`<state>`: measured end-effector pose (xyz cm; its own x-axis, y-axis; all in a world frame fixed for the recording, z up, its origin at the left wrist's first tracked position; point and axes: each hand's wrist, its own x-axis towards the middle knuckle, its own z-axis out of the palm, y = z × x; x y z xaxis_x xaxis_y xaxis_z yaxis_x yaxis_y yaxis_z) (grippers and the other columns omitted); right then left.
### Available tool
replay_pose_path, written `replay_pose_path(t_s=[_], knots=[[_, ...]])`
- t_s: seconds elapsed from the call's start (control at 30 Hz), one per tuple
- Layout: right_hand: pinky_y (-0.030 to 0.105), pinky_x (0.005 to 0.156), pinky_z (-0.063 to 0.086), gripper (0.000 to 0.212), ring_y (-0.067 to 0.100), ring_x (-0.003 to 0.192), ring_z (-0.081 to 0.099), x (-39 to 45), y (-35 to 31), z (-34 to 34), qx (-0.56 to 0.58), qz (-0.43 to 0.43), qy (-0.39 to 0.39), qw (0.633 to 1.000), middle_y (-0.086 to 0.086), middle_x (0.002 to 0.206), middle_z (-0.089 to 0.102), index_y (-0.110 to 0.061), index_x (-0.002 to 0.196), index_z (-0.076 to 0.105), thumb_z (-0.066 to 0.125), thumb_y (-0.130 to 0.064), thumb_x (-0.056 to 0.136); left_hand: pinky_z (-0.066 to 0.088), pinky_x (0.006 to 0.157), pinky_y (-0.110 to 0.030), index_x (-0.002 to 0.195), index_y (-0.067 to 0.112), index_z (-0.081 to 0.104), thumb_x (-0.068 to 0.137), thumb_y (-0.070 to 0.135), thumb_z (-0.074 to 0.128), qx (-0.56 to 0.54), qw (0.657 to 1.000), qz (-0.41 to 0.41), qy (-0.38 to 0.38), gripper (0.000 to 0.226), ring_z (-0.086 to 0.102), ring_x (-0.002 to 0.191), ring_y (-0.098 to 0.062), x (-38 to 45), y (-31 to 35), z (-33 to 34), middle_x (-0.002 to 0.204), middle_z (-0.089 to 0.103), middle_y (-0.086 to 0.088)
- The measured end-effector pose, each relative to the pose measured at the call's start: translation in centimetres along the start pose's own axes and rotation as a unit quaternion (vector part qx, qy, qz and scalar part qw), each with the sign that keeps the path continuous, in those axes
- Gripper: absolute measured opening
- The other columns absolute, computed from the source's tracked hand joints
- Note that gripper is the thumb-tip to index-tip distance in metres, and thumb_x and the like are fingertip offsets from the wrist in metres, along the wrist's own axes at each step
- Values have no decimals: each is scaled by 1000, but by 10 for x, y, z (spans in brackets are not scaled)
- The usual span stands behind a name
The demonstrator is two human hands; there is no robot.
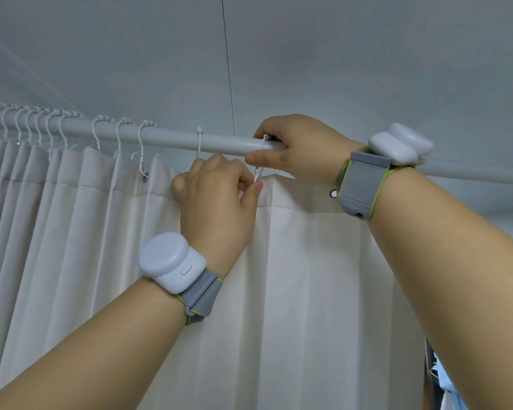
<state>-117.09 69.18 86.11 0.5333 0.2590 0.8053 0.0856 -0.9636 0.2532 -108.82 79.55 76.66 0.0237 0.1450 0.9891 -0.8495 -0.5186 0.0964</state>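
Note:
A white curtain rod [172, 137] runs across the view with several white hooks on it. A cream curtain [293, 276] hangs below. My left hand [216, 196] pinches the curtain's top edge just under one white hook [261, 156]. My right hand [296, 146] reaches up to the rod and pinches that same hook, fingers behind the rod, thumb in front. Another hook [199, 142] hangs on the rod to the left, its lower end hidden behind my left hand. A metal eyelet [333, 193] shows in the curtain's edge near my right wrist.
Left of my hands, several hooks [142, 149] hold the gathered curtain to the rod. The grey ceiling [308, 69] is close above, with a thin dark line across it. Each wrist wears a grey strap with a white device. Some clothing shows at the bottom right [444, 380].

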Motion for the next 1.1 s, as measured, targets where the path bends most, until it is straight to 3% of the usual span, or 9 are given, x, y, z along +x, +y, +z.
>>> replay_pose_path(t_s=[0.23, 0.5, 0.77, 0.83, 0.9, 1.0, 1.1], knots=[[26, 71, 31, 39, 14, 86, 44, 4, -4, 4, -21, 11, 10, 1000, -3, 96, 50, -15, 114, 58, 61, -44, 88, 24, 76, -31, 74, 22, 61, 83, 24, 65, -26, 1000, -10, 13, 10, 51, 87, -25, -3, 2, 4, 78, 53, 4], [26, 72, 31, 38, 14, 88, 43, 5, -6, 1, -40, 9, 1, 999, -4, 96, 47, -14, 118, 57, 60, -40, 89, 28, 78, -34, 73, 19, 61, 82, 21, 65, -30, 999, -15, 9, 10, 52, 87, -26, -1, 3, 4, 77, 52, 3], [29, 70, 35, 40, 19, 89, 50, 0, -5, 6, -59, 16, 20, 998, -3, 96, 53, -17, 115, 56, 51, -48, 92, 26, 76, -31, 76, 24, 62, 85, 28, 63, -3, 1000, -13, -13, 10, 52, 90, -23, 4, -2, -8, 79, 54, 6], [30, 74, 35, 40, 21, 94, 52, -4, -6, 11, -85, 8, 45, 995, -3, 101, 56, -19, 120, 54, 49, -48, 93, 28, 78, -34, 80, 25, 61, 86, 33, 61, 1, 1000, -14, -19, 10, 52, 93, -23, 2, -2, -9, 83, 55, 6], [33, 89, 37, 44, 23, 109, 52, -10, -6, 20, -82, -7, 96, 992, 0, 119, 57, -18, 128, 51, 49, -45, 93, 32, 81, -36, 87, 25, 61, 86, 39, 57, -1, 1000, -19, -17, 15, 51, 96, -25, -5, 2, -9, 90, 57, 4], [39, 109, 31, 52, 26, 130, 42, -32, -15, 37, 43, -23, 242, 969, 9, 139, 47, -9, 133, 49, 54, -33, 87, 36, 89, -38, 113, 24, 56, 81, 41, 55, -34, 999, -30, -15, 36, 46, 109, -24, -25, 12, -9, 112, 53, 0], [48, 112, 28, 51, 24, 138, 34, -67, -29, 63, 148, 3, 346, 927, 12, 145, 40, -4, 132, 50, 59, -18, 83, 32, 102, -37, 128, 25, 48, 76, 35, 58, -64, 997, -23, -22, 54, 36, 125, -24, -52, 18, -8, 134, 37, -3]])
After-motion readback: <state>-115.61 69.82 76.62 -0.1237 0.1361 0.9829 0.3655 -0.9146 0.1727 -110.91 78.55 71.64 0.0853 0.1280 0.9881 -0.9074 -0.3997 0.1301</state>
